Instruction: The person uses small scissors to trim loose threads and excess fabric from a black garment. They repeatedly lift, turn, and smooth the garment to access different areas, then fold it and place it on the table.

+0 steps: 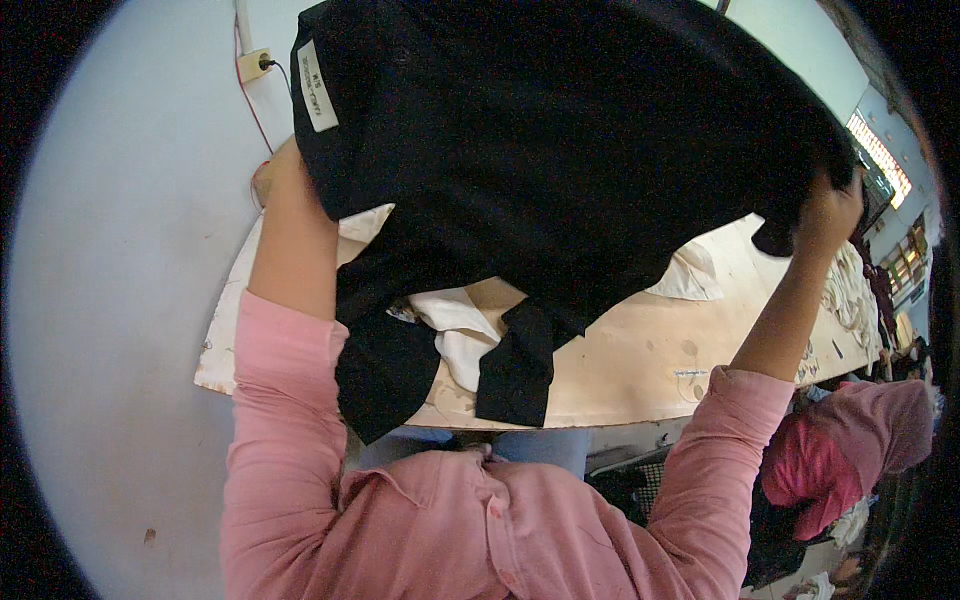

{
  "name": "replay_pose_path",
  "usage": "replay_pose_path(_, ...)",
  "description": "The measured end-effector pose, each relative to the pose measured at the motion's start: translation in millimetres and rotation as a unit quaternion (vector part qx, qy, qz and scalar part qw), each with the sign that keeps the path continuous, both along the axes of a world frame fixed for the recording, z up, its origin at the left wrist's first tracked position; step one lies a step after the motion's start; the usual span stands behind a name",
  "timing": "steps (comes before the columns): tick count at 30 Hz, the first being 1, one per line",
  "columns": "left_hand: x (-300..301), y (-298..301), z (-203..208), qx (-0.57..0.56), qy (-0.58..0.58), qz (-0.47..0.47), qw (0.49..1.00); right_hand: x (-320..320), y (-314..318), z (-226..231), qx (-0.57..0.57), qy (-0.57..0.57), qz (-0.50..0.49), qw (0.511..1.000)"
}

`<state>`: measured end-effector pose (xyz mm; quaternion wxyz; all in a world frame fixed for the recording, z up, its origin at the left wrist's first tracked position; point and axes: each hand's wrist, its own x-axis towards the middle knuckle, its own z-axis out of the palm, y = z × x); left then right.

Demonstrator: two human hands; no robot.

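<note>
A large black garment (560,150) is held up and spread before me, filling the upper middle of the view. A white printed label (318,87) lies on its upper left part. My right hand (835,210) grips the garment's right edge, fingers closed on the cloth. My left forearm reaches up to the garment's left side, where the cloth covers the hand and its fingers. Two black flaps (515,365) hang down over the table's near edge. White cloth (462,335) lies on the table and shows between them.
The pale wooden table (630,350) curves across in front of me, with another white cloth piece (690,272) on it. Light fabric (850,300) is heaped at its right end. A wall socket (255,66) with a plug is at upper left. Another person (850,450) is at right.
</note>
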<state>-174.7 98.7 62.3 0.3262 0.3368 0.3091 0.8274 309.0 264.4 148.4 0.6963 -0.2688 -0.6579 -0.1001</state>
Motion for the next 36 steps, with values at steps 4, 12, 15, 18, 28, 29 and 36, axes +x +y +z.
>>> replay_pose_path(4, -37.7, 3.9, -42.0, -0.236, -0.015, 0.061, 0.97, -42.1, 12.8, -57.3, -0.14, -0.221, -0.08, 0.962)
replay_pose_path(12, -42.7, -64.2, -100.8, -0.442, 0.381, 0.226, 0.78, -56.7, -43.0, -155.4, -0.38, -0.329, 0.085, 0.86)
replay_pose_path(15, 3.9, -75.4, -94.6, -0.258, 0.451, 0.323, 0.791, -52.5, -68.3, -168.8, -0.436, -0.297, 0.096, 0.844)
replay_pose_path(18, 110.2, -92.8, -96.5, -0.197, 0.502, 0.169, 0.825, -45.6, -90.7, -205.3, -0.417, -0.21, 0.049, 0.883)
replay_pose_path(28, 149.5, -91.3, -126.8, -0.094, 0.7, 0.034, 0.707, -28.0, -100.0, -266.0, -0.435, -0.272, -0.047, 0.857)
replay_pose_path(29, 134.2, -99.1, -111.4, -0.094, 0.66, 0.099, 0.739, -11.9, -92.5, -269.6, -0.436, -0.238, -0.046, 0.866)
replay_pose_path(36, -64.6, -265.0, -51.5, 0.09, -0.063, 0.342, 0.933, 33.2, -58.9, -264.7, -0.398, -0.055, -0.089, 0.911)
